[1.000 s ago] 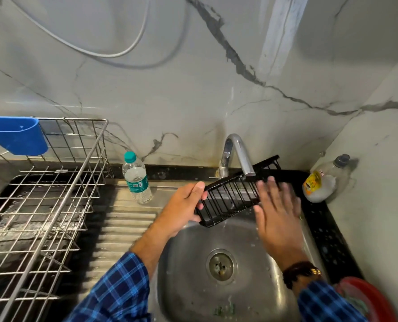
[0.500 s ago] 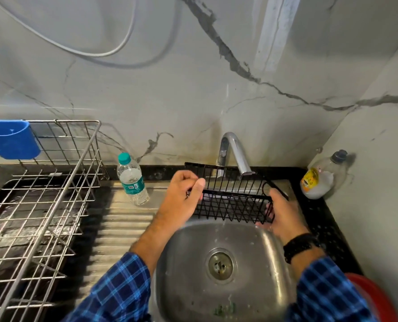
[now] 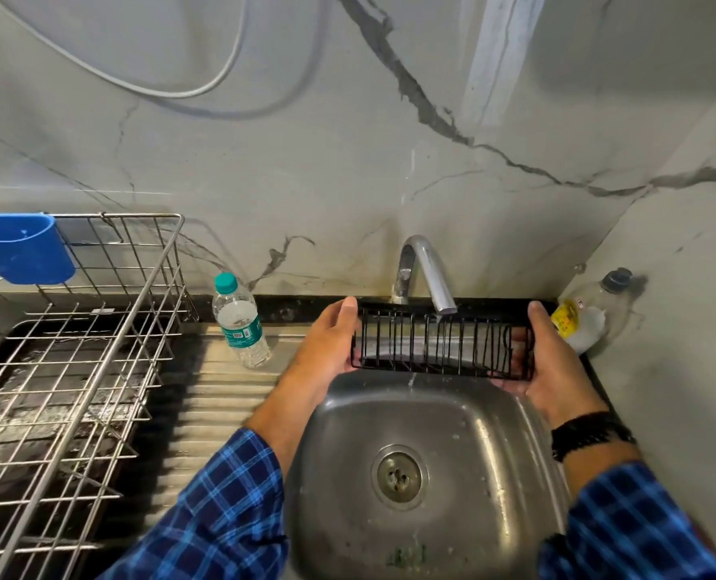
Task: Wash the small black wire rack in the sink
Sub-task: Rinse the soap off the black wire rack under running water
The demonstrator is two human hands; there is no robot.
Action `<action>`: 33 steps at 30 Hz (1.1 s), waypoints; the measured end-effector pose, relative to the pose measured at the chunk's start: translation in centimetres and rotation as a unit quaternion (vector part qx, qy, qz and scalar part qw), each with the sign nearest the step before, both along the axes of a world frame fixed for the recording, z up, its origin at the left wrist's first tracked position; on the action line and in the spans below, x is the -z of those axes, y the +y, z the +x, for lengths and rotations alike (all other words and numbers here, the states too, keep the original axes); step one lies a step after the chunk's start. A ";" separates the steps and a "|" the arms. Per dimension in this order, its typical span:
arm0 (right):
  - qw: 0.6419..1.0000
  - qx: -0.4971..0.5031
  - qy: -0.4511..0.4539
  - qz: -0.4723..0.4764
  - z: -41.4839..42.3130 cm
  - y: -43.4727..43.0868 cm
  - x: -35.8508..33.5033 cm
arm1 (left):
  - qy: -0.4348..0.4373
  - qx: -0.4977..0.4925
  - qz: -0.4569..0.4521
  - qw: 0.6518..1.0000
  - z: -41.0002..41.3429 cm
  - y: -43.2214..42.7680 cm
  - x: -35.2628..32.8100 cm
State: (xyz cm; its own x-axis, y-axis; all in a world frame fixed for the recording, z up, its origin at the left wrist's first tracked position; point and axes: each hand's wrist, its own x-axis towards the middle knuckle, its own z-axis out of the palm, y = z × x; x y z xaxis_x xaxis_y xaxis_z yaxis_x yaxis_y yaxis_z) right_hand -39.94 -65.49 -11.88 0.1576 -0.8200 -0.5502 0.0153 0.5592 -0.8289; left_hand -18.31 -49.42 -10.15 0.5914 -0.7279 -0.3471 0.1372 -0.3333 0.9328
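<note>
The small black wire rack is level and upright over the back of the steel sink, directly under the chrome tap. My left hand grips its left end, thumb along the top rim. My right hand holds the right end, fingers curled beneath it. A thin stream of water falls through the rack into the basin. The drain lies below in the middle of the sink.
A clear water bottle with a teal cap stands on the ribbed drainboard left of the sink. A large steel dish rack with a blue cup holder fills the left. A soap bottle leans in the right corner.
The rack has turned from tilted to level and now sits squarely under the tap. My right hand went from lying flat against it to holding its right end.
</note>
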 end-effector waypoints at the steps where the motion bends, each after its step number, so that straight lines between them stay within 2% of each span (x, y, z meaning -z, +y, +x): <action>1: 1.000 -0.002 0.012 -0.010 0.0 -0.5 -0.3 | -0.002 -0.006 -0.004 1.000 -0.1 -0.4 0.0; 9: 0.994 0.049 0.070 -0.065 -2.7 -1.6 0.1 | -0.023 0.073 -0.040 0.996 -2.4 -1.4 0.8; 19: 0.994 0.079 0.054 -0.047 -5.4 1.4 0.8 | -0.032 0.117 -0.044 0.992 -4.1 -1.5 2.7; 25: 0.994 0.078 0.007 -0.070 -4.9 3.4 0.3 | 0.160 0.021 -0.019 0.987 -4.0 -1.1 1.4; 28: 0.996 0.037 -0.011 -0.080 -4.3 4.1 -0.1 | 0.169 -0.061 0.022 0.984 -3.6 -1.1 2.4; 30: 0.996 -0.003 0.010 -0.094 -3.8 4.5 -0.5 | 0.169 -0.133 0.050 0.975 -3.0 -0.8 3.5; 33: 0.990 -0.041 0.055 -0.124 -3.4 4.5 -0.6 | 0.250 -0.116 0.057 0.960 -2.0 0.3 4.1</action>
State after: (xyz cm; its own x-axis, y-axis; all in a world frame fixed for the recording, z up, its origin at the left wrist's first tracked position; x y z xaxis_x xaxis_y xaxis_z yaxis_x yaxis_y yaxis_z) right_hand -43.38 -60.94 -11.30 0.1799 -0.9192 -0.3503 -0.1197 0.3330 -0.9353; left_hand -20.29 -49.14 -14.25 0.4728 -0.5365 -0.6991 0.6405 -0.3356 0.6907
